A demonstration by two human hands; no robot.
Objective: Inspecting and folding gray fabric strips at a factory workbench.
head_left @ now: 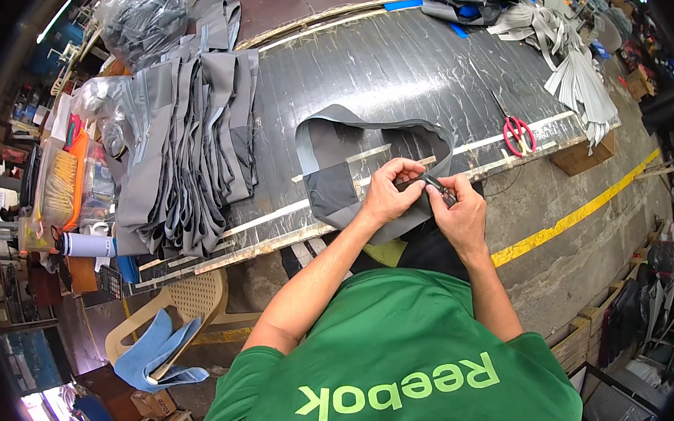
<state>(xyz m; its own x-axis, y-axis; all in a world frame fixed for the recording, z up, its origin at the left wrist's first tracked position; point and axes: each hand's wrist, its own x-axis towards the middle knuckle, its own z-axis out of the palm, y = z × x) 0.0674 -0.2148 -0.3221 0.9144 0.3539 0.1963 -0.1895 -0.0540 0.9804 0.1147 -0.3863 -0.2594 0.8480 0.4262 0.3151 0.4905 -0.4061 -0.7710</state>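
Note:
A grey fabric piece with a looped strap lies at the near edge of the dark worktable. My left hand pinches the fabric's lower edge, fingers curled over it. Close beside it, my right hand grips a small dark metal tool pressed against the same edge. Both hands touch each other over the fabric. The tool's tip is partly hidden by my fingers.
A stack of grey fabric pieces lies left on the table. Red-handled scissors rest to the right, near a bundle of grey straps. A beige plastic chair with blue cloth stands lower left. Clear plastic boxes sit far left.

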